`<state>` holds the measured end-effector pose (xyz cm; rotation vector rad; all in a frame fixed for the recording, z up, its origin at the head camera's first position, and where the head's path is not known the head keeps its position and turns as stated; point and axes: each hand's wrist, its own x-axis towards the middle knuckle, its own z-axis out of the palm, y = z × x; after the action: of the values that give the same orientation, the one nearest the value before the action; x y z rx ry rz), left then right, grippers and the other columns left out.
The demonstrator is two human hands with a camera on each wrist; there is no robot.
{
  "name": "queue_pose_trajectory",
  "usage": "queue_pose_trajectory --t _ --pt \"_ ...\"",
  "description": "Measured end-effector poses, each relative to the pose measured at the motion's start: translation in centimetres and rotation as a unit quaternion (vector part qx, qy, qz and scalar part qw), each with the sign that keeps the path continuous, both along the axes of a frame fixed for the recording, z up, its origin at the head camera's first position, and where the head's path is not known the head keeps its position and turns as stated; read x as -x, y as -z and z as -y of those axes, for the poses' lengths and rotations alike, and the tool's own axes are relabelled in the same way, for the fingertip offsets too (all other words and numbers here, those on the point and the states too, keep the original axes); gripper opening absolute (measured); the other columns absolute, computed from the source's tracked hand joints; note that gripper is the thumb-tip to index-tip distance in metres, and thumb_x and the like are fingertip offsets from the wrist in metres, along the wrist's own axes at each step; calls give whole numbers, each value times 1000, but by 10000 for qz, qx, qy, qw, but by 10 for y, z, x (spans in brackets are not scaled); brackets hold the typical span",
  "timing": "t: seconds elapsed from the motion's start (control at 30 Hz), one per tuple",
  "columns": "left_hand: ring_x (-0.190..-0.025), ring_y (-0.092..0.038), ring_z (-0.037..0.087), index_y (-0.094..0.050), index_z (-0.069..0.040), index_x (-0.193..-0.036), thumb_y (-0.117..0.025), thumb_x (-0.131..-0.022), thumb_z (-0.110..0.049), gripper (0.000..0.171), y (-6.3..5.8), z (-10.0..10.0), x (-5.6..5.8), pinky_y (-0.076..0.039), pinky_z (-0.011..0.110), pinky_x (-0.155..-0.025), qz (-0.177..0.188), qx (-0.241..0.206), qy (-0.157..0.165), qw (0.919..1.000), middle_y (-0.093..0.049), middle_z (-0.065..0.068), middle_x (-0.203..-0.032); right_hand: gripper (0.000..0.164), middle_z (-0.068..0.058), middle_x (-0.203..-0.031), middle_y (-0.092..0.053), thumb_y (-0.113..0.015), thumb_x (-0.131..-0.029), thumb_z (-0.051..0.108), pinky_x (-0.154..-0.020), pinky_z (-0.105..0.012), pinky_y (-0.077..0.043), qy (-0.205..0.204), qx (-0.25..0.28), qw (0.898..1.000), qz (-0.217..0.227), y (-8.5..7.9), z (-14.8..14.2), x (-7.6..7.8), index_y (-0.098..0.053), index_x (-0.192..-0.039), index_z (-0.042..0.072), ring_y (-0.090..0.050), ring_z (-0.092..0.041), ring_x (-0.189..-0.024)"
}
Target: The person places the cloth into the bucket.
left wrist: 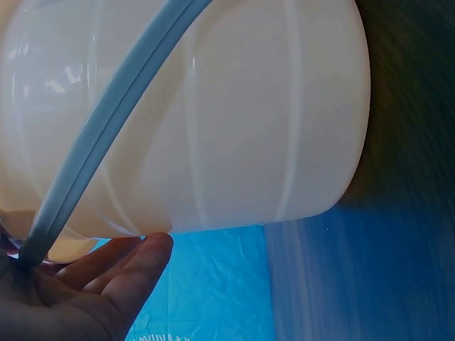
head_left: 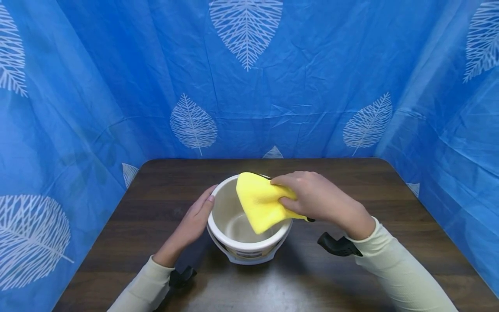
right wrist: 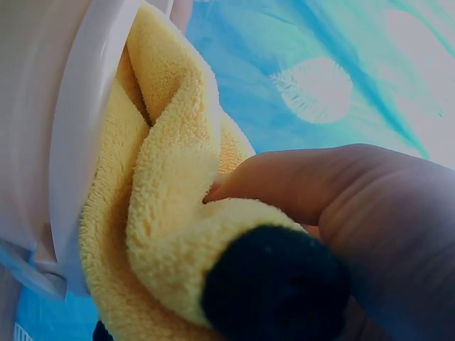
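A cream-white bucket (head_left: 249, 247) stands upright on the table, its pale grey handle (left wrist: 106, 135) hanging down against the outer wall. My left hand (head_left: 198, 219) rests on the bucket's left side with fairly straight fingers, the thumb beside the rim. In the left wrist view those fingers (left wrist: 146, 266) touch the outer wall. Over the right part of the bucket's mouth, my right hand (head_left: 312, 195) pinches a yellow cloth (head_left: 259, 199) between thumb and fingers. One corner of the cloth hangs into the bucket. A dark round patch (right wrist: 274, 284) shows at the cloth's edge near the thumb.
The dark brown wooden table (head_left: 171, 182) extends around the bucket. A blue curtain (head_left: 312, 86) with white leaf prints surrounds its back and sides. Black wrist mounts (head_left: 339, 245) sit by both pale sleeves (head_left: 401, 268).
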<state>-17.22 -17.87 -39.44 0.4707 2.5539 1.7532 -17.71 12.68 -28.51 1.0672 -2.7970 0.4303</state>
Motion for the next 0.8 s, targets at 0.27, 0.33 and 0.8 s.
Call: queue_pose_trajectory --t 0.27,0.33,0.8 --pt "-144 -37 37 -34 1 -155 -32 -112 -22 49 0 -1 0 -27 56 -117 -25 -8 6 10000 -38 22 -157 39 -7 -116 -73 -79 -87 17 -86 -41 -58 -34 -177 9998 54 -1 6 0 -72 -124 7 -68 -22 -97" --pt "-144 -37 38 -34 2 -155 -32 -112 -21 49 0 -1 0 -27 57 -117 -24 -28 10 10000 -38 22 -157 40 -7 -117 -73 -79 -87 17 -87 -42 -58 -32 -212 9997 111 -1 7 0 -72 -125 8 -68 -23 -98" --pt "-144 -38 35 -35 -2 -156 -32 -112 -25 49 3 0 2 -29 54 -117 11 2 -28 10000 -39 18 -157 37 -7 -113 -73 -76 -87 14 -80 -39 -55 -159 -549 9983 97 1 18 2 -72 -124 9 -64 -22 -93"
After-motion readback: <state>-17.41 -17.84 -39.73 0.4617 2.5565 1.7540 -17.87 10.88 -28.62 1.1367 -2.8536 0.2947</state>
